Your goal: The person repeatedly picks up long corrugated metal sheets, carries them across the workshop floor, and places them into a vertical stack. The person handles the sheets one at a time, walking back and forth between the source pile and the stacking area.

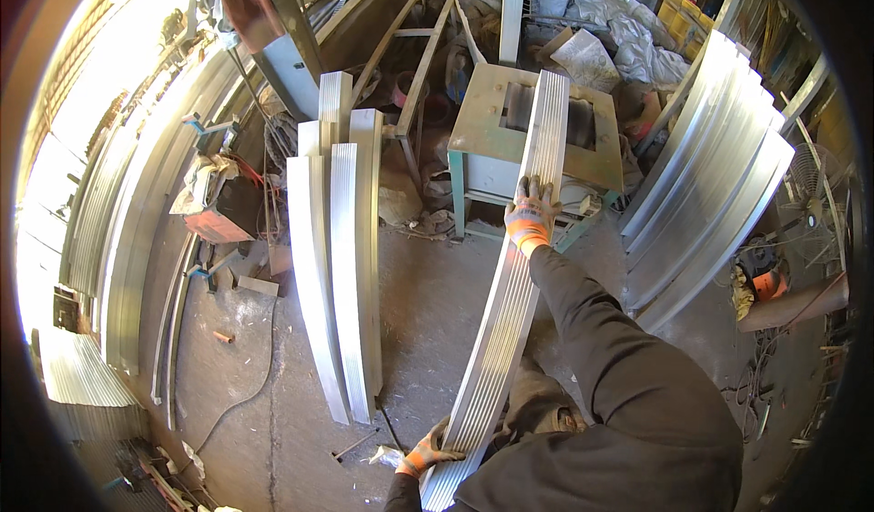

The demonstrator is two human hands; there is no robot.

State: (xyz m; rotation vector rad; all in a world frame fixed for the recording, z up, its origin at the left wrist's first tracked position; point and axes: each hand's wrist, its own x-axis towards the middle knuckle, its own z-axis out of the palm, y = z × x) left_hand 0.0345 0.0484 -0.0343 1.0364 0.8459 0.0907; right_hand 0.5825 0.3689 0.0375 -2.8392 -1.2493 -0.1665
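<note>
left hand (428, 450) was clamped on the ribbed metal bar (499, 330), left edge, near end. right hand (532, 216) lay over the top further up, fingers a bit spread, couldn't tell if it really gripped. far end crossed over a metal stand (473, 130), with loose bars (346, 239) off left and shiny panels (706, 175) right.

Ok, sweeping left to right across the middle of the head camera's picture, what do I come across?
Long metal strips, a box, grouped metal beams, a ridged beam with the right hand on it, shiny metal sheets, a fan.
</note>
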